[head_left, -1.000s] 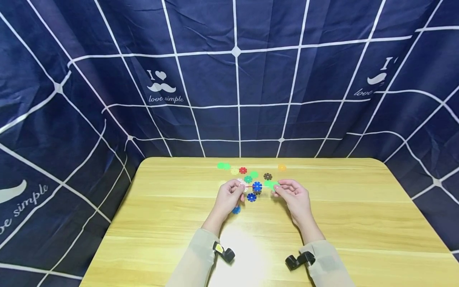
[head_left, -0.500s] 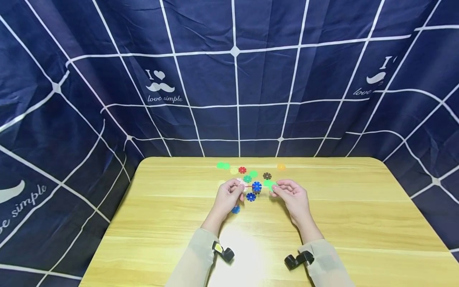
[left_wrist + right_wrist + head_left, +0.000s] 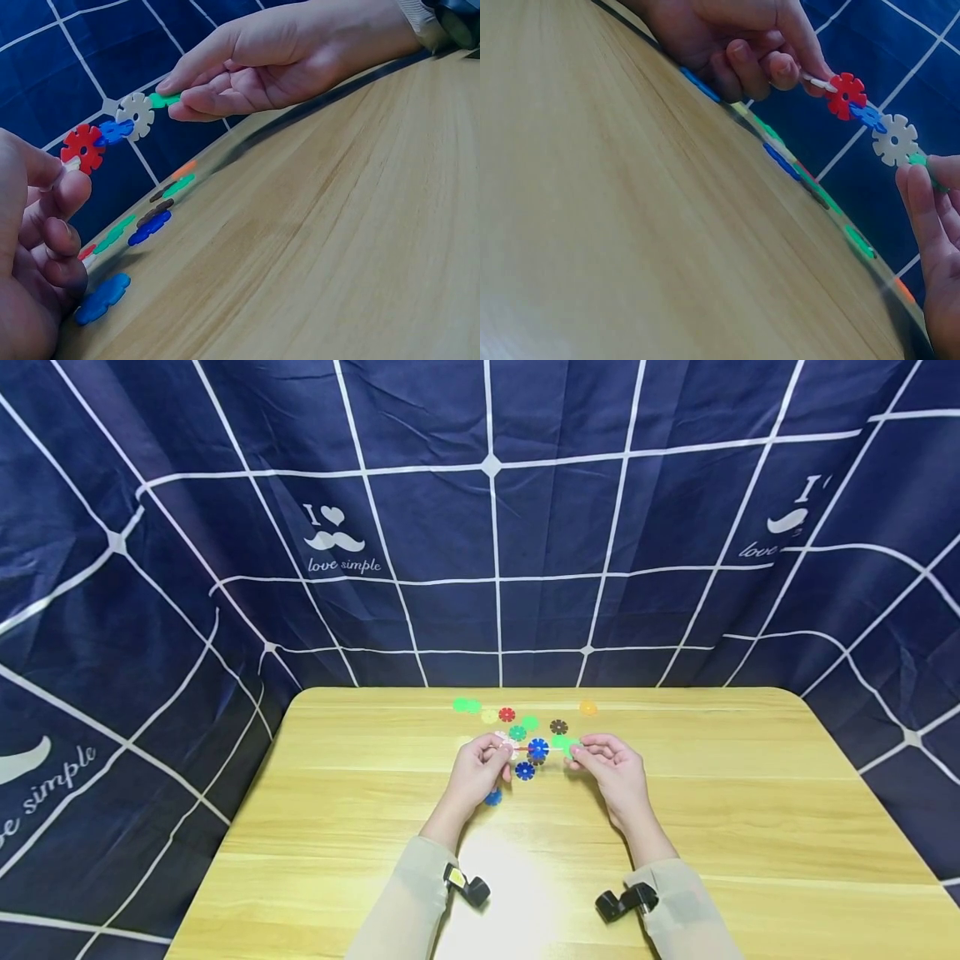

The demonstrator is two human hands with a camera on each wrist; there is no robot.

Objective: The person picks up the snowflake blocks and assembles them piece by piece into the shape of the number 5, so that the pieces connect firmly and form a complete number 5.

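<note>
A short chain of notched plastic snowflake discs hangs in the air between the two hands. My left hand (image 3: 476, 770) pinches a white disc (image 3: 71, 163) at one end between thumb and finger. From there follow a red disc (image 3: 82, 148), a blue disc (image 3: 115, 132) and a white disc (image 3: 136, 117), joined at their slots and turned at alternating angles. At the other end, the thumb and fingers of my right hand (image 3: 617, 768) pinch a green disc (image 3: 918, 160), which meets the white disc's edge. Fingertips cover parts of both end discs.
Loose discs lie on the wooden table (image 3: 360, 827) beneath and beyond the hands: a dark blue disc (image 3: 525, 770), a brown disc (image 3: 558, 727), a red disc (image 3: 507, 715), an orange disc (image 3: 588, 707) and several others. A lighter blue disc (image 3: 103, 298) lies beside the left hand.
Both hands keep their pinch on the chain and stay almost in place. The right hand and the green disc have shifted very slightly toward the left.
</note>
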